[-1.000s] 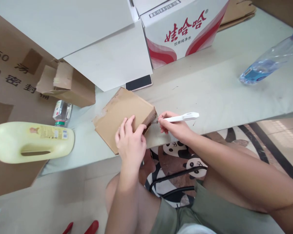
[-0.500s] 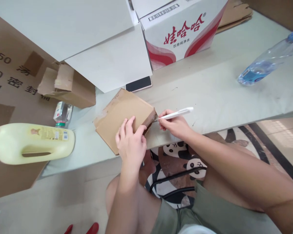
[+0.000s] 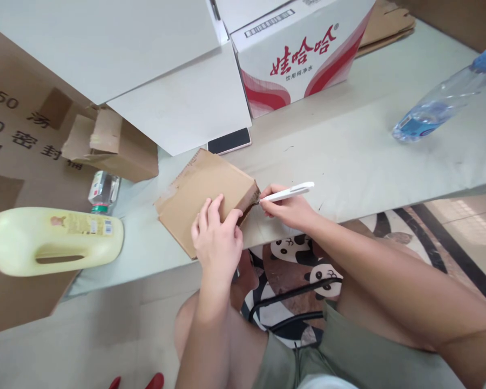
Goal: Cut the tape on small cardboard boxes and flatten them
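A flattened-looking brown cardboard box (image 3: 210, 181) with torn, ragged edges lies slanted on the cloth-covered table. My left hand (image 3: 216, 235) rests on its top near the front edge, fingers spread, thumb toward the right side. A slim white pen (image 3: 289, 191) is pinched between the thumb and fingers of my right hand (image 3: 285, 209). Its tip points left at the box's narrow right side, where dark marks show; whether tip and cardboard touch is hard to tell. Behind the box lies a dark-screened phone (image 3: 229, 141).
White cartons (image 3: 182, 102) and a red-printed water carton (image 3: 303, 65) stand behind. At left are a yellow jug (image 3: 76, 229), a small clear bottle (image 3: 104, 189) and a small open carton (image 3: 125, 146). A water bottle (image 3: 429, 113) lies at right.
My right hand and the pen have shifted slightly left and down along the box's right side. My left hand and the box stay nearly still.
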A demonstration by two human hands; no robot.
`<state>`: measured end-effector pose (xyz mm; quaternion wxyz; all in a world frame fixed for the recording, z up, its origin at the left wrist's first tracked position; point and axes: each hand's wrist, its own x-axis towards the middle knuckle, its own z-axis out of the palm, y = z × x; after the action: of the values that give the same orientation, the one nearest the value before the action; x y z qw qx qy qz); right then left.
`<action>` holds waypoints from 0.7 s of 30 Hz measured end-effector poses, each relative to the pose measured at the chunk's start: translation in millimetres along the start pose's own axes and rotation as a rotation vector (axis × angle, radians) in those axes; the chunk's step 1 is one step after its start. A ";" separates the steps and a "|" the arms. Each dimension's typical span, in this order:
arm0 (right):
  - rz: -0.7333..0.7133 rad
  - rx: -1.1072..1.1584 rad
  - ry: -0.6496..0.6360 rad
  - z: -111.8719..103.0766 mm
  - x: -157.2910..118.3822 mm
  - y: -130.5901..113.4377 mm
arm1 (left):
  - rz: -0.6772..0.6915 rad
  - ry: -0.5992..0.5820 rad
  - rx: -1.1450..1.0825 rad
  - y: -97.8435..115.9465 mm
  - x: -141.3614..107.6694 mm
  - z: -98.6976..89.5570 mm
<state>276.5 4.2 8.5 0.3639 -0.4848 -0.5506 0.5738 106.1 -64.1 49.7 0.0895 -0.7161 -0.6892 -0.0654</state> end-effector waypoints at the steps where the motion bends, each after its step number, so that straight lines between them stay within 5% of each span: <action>1: 0.005 0.011 0.015 -2.3 0.5 -0.7 | -0.002 0.000 0.000 0.3 0.0 -0.4; 9: 0.000 -0.044 0.282 -26.2 4.0 -0.6 | -0.010 -0.006 -0.033 -0.2 0.0 -2.0; 15: -0.197 -0.694 0.227 -30.9 13.9 21.6 | -0.008 -0.004 -0.053 -0.4 0.7 -1.8; 21: -0.251 -0.901 0.131 -29.9 22.6 35.4 | -0.013 0.032 -0.182 -3.0 0.4 -6.1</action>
<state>303.2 29.5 -27.6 0.2177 -0.5596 -0.7749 0.1974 103.2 -65.0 55.9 0.0348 -0.7157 -0.6834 -0.1397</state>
